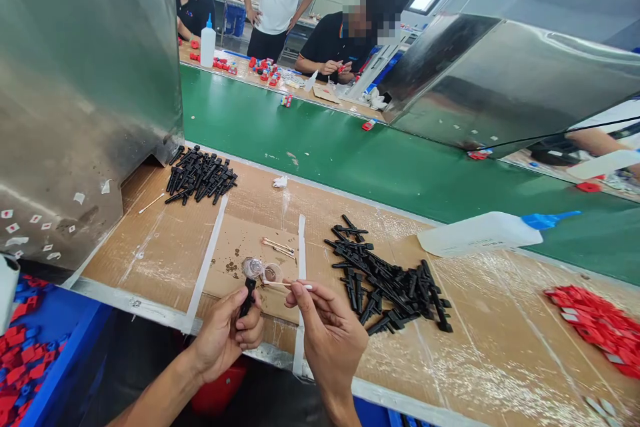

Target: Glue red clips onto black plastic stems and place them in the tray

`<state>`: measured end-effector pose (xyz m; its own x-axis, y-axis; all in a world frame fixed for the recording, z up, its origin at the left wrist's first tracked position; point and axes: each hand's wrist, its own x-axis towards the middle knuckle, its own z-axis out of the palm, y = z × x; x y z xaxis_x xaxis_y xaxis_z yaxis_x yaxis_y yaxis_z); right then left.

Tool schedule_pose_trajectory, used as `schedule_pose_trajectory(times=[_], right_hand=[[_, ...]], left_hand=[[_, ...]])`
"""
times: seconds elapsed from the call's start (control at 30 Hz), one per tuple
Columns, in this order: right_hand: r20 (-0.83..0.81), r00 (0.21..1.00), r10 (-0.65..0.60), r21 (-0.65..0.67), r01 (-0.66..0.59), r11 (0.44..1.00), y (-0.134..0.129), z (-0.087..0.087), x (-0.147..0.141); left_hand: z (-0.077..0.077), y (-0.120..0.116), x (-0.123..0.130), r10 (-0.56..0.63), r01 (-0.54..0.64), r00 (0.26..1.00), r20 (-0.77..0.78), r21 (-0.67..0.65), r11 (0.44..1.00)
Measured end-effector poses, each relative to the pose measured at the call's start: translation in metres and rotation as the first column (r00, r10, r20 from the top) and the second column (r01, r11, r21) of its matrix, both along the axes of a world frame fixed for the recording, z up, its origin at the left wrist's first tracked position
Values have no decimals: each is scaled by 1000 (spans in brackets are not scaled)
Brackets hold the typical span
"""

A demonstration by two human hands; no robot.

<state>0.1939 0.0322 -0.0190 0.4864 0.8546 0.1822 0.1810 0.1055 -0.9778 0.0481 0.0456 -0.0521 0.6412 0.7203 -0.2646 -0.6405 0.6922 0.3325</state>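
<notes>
My left hand [231, 330] is closed around a small black plastic part [249, 297], held upright over the front of the worktable. At its top end is a clear round piece [253, 268]; whether the two are joined I cannot tell. My right hand [333, 330] pinches a cotton swab [283, 283] that points left, its white tip by the fingers. The swab's far end reaches a small clear round dish [273, 273] with something brownish in it. Behind the dish, several used swabs [279, 247] lie on a cardboard sheet [225, 233] with dark spots.
Black parts are heaped at left [200, 173] and right [385, 273]. A blue-tipped bottle [480, 233] lies beyond the right heap, red parts [597, 323] further right. A green belt [320, 140] runs behind. A metal panel [90, 100] bounds the left. Co-workers [345, 47] are across the belt.
</notes>
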Motion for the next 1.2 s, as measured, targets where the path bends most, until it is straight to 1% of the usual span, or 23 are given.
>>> schedule_pose_trajectory(times=[0.23,0.4,0.63,0.9,1.2], right_hand=[[28,997,66,-5,-66,998,0,-4,-7],[54,996,77,-29,-76,997,0,-9,-8],[47,994,95,-46,-93,995,-2,-11,-10],[84,992,99,-21,-97,995,-3,-18,-8],[140,986,96,-27,-93,995,-6,-14,-9]], left_hand=[[0,0,-1,-3,4,1000,3,-12,1000],[1,1,-1,-5,5,1000,23,-15,1000],[3,-2,-1,4,-4,1000,19,-9,1000],[-1,-2,-1,12,-12,999,35,-6,1000],[-5,-3,-1,17,-18,999,45,17,1000]])
